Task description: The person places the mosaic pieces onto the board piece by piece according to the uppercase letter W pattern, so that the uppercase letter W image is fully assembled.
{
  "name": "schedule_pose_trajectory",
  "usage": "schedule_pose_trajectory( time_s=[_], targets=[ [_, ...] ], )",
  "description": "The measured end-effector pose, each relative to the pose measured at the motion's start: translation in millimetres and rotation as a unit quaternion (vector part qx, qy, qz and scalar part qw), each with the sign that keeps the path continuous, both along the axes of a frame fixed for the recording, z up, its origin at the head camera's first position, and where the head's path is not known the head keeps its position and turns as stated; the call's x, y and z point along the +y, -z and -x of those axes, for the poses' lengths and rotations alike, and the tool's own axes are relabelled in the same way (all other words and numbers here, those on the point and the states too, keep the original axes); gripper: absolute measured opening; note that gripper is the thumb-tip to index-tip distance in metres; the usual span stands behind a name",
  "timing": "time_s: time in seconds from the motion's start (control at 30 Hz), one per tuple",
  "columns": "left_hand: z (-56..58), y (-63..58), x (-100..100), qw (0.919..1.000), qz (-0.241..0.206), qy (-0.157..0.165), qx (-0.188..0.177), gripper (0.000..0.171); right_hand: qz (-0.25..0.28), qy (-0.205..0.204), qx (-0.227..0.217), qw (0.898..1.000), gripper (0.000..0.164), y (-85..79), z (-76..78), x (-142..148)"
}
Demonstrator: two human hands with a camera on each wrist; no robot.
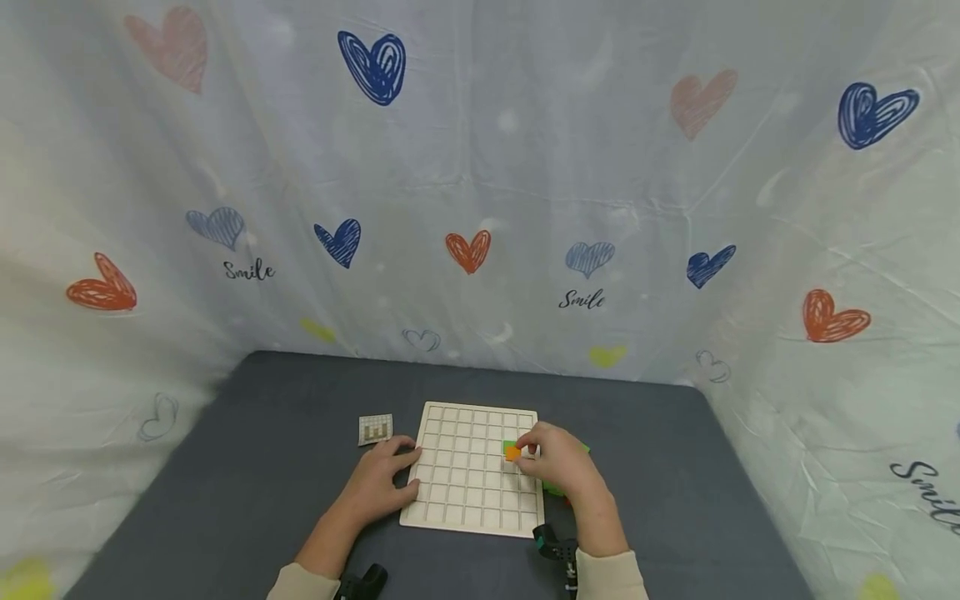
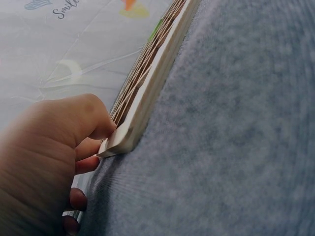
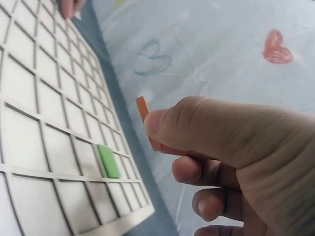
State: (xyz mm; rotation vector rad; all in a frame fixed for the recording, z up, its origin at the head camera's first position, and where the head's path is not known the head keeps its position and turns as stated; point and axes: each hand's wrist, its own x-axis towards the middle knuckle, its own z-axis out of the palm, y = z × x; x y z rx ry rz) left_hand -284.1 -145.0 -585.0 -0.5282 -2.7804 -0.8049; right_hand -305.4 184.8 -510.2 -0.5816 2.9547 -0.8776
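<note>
A pale wooden grid board (image 1: 467,479) lies flat on the dark cloth. Above its right side, my right hand (image 1: 564,463) pinches a small flat orange tile (image 3: 141,107) between thumb and fingertips, held on edge in the right wrist view. Close by, a green tile (image 3: 108,161) sits in one of the grid squares. My left hand (image 1: 381,482) rests at the board's left edge, its thumb and fingers spread along it. In the left wrist view a fingertip touches the wooden rim (image 2: 130,130) near a corner.
Left of the board's far corner lies a small card with a printed grid (image 1: 375,427). More green pieces (image 1: 553,489) lie beside the board's right edge, partly hidden under my right hand. A white curtain with printed hearts (image 1: 468,250) hangs behind the table.
</note>
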Motion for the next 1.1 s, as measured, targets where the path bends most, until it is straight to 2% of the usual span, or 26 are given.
schedule_pose_trajectory(
  time_s=[0.13, 0.27, 0.4, 0.7, 0.9, 1.1],
  targets=[
    [0.6, 0.0, 0.8, 1.0, -0.006, 0.001, -0.002, 0.048, -0.009, -0.02, -0.005, 1.0, 0.015, 12.0, 3.8, -4.0],
    [0.6, 1.3, 1.0, 1.0, -0.006, -0.001, -0.005, 0.048, -0.023, -0.011, -0.008, 1.0, 0.009, 21.7, 7.0, -4.5],
    [0.4, 1.3, 1.3, 0.9999, -0.007, -0.002, -0.008, 0.048, -0.032, 0.0, 0.001, 0.999, 0.011, 26.4, 7.3, -4.2],
    [1.5, 1.1, 1.6, 0.9999, -0.005, -0.006, -0.009, 0.048, -0.044, 0.017, 0.01, 0.999, 0.007, 27.0, 5.3, -6.7],
    [2.0, 0.9, 0.9, 0.9999, -0.009, -0.004, -0.011, 0.048, -0.014, 0.013, 0.008, 1.0, 0.014, 24.0, 7.8, -0.1],
    [2.0, 1.6, 1.6, 0.9999, -0.002, -0.008, -0.012, 0.048, 0.017, 0.063, 0.022, 0.998, 0.027, 13.5, 7.8, 16.9]
  ],
)
